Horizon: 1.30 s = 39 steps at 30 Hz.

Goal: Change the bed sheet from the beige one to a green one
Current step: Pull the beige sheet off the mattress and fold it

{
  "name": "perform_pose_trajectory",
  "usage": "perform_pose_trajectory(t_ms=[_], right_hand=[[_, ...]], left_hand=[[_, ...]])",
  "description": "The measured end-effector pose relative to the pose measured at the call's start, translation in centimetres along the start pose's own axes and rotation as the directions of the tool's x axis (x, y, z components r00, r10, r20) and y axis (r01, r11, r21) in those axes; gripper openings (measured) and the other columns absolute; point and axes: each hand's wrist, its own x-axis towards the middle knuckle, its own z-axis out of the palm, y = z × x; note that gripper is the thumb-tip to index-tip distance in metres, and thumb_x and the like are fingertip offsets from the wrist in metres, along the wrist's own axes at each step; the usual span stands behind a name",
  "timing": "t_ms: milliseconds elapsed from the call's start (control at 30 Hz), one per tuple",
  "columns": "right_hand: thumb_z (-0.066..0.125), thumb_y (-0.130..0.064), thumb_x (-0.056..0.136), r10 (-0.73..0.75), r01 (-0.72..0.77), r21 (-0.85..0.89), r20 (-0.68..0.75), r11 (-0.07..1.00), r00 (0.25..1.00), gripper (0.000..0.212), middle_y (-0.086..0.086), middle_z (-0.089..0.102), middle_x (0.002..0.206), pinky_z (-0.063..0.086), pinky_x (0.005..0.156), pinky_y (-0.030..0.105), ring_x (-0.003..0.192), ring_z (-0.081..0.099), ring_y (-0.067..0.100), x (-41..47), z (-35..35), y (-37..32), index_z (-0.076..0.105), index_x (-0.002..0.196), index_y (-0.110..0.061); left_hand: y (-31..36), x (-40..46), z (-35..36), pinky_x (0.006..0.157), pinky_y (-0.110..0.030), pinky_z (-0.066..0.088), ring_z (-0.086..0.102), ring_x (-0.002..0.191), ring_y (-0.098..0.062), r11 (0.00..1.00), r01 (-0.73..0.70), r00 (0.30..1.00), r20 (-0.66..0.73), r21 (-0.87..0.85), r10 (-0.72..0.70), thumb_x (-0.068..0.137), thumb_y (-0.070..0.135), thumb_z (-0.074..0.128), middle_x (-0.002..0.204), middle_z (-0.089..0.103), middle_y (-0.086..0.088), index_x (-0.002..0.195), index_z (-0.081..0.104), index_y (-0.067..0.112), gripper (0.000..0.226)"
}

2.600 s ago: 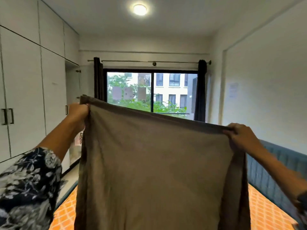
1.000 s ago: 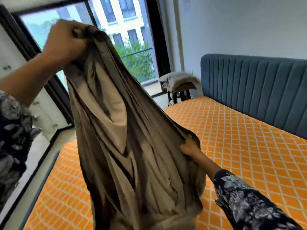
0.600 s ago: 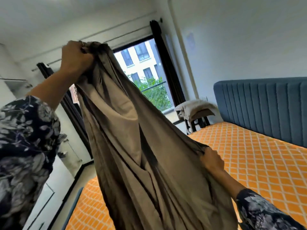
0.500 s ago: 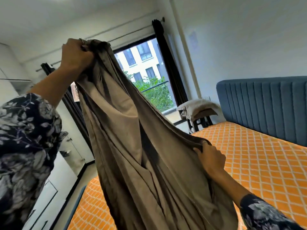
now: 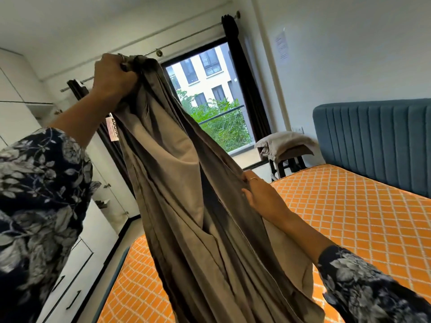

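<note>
Both hands are on the beige sheet (image 5: 186, 206). Raised high in front of the window (image 5: 210, 94), the left hand (image 5: 112, 75) has its fingers curled tight round a bunched top of the cloth. Lower and to the right, the right hand (image 5: 258, 194) pinches a long folded edge of the sheet, thumb and fingers closed on it, over the near side of the mattress (image 5: 349, 217). Between the two hands that edge runs taut on a slant; below it the cloth hangs in deep folds and drops out of view at the bottom, so its lower hem cannot be seen.

Bare and orange with a white lattice pattern, the mattress lies open to the right of the sheet up to the blue ribbed headboard (image 5: 373, 141). A narrow strip of floor runs between the mattress's left edge and the white wardrobe doors (image 5: 77, 264). Beside the headboard, near the window, a dark stool (image 5: 289, 164) carries a pile of folded pale cloth (image 5: 284, 143), well apart from the hanging sheet.
</note>
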Motion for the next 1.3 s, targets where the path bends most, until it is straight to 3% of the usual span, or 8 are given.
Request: perform_pose_trajectory(t_ms=[100,233,333,400,667,867,1100,1300], right_hand=[[0.047,-0.009,0.095,0.046,-0.046,0.033,0.024,0.998,0.999,0.046,0.011,0.066,0.096,0.051,0.064,0.042,0.071,0.062,0.029,-0.2,-0.6,-0.2,0.026,0.126,-0.036],[0.046,0.001,0.092,-0.086,0.12,0.083,-0.331,0.989,0.94,0.051,0.0,0.059,0.101,0.046,0.064,0.024,0.07,0.057,0.018,-2.5,-3.7,-1.9,0.037,0.127,-0.035],[0.044,-0.007,0.086,-0.196,0.175,-0.104,-0.244,0.979,0.95,0.032,0.012,0.064,0.097,0.054,0.065,0.028,0.075,0.065,0.026,-5.1,-2.8,-3.9,0.062,0.113,-0.01],[0.05,0.0,0.086,-0.082,0.071,-0.096,-0.119,0.993,0.99,0.027,0.014,0.064,0.104,0.057,0.076,0.036,0.086,0.065,0.031,-6.1,-0.8,-4.9,0.068,0.105,-0.003],[0.034,-0.071,0.084,0.303,-0.294,-0.314,-0.021,0.903,0.953,0.063,0.016,0.03,0.149,0.041,0.101,0.05,0.128,0.042,0.038,-6.6,2.5,-5.2,0.06,0.122,-0.03],[0.078,-0.034,0.072,0.245,-0.23,-0.491,-0.034,0.84,0.969,0.029,0.017,0.059,0.125,0.053,0.074,0.049,0.098,0.063,0.037,-6.3,3.7,-4.1,0.072,0.096,-0.019],[0.043,-0.03,0.101,0.107,-0.084,-0.29,0.066,0.953,0.992,0.032,-0.01,0.05,0.14,0.04,0.091,0.037,0.107,0.059,0.024,-6.1,0.3,-1.5,0.062,0.124,-0.02],[0.049,-0.011,0.098,0.071,-0.033,-0.22,0.168,0.975,0.983,0.025,0.022,0.065,0.11,0.035,0.078,0.025,0.103,0.061,0.036,-0.5,-9.2,0.7,0.067,0.111,0.001]], left_hand=[[-0.1,0.0,0.0,0.085,-0.034,0.047,0.06,0.106,-0.034,1.0,0.029,1.0,0.004,-0.002,-0.029,0.085,0.008,0.052,0.113,0.063,-0.025,0.114,0.063,-0.002,0.032],[-0.4,0.2,-0.1,0.086,-0.035,0.048,0.059,0.106,-0.034,0.999,0.048,0.999,-0.002,0.006,-0.048,0.086,0.008,0.053,0.115,0.062,-0.025,0.116,0.062,-0.002,0.032],[0.1,0.6,0.2,0.085,-0.034,0.048,0.059,0.107,-0.034,0.999,0.039,0.999,-0.007,0.002,-0.039,0.086,0.008,0.054,0.115,0.062,-0.024,0.114,0.062,-0.003,0.032],[0.7,0.6,0.7,0.082,-0.03,0.048,0.06,0.106,-0.032,1.0,0.018,1.0,-0.001,-0.019,-0.018,0.085,0.009,0.054,0.113,0.063,-0.023,0.112,0.064,-0.003,0.032],[1.1,0.2,1.1,0.088,-0.037,0.053,0.06,0.105,-0.034,0.999,0.015,1.0,0.018,-0.04,-0.015,0.083,0.01,0.055,0.112,0.063,-0.023,0.111,0.064,-0.004,0.033],[0.7,-0.6,0.9,0.083,-0.03,0.049,0.059,0.107,-0.032,0.998,0.048,0.999,0.007,-0.028,-0.048,0.084,0.006,0.053,0.115,0.062,-0.023,0.113,0.062,-0.004,0.031],[-1.7,-1.7,0.6,0.08,-0.033,0.047,0.059,0.104,-0.036,0.998,0.062,0.997,0.037,0.001,-0.062,0.084,0.004,0.051,0.11,0.062,-0.029,0.108,0.062,-0.01,0.029],[-7.1,-2.5,-0.7,0.082,-0.043,0.048,0.06,0.098,-0.041,0.995,0.088,0.99,0.108,0.039,-0.091,0.086,0.005,0.054,0.102,0.061,-0.032,0.102,0.062,-0.011,0.024]])
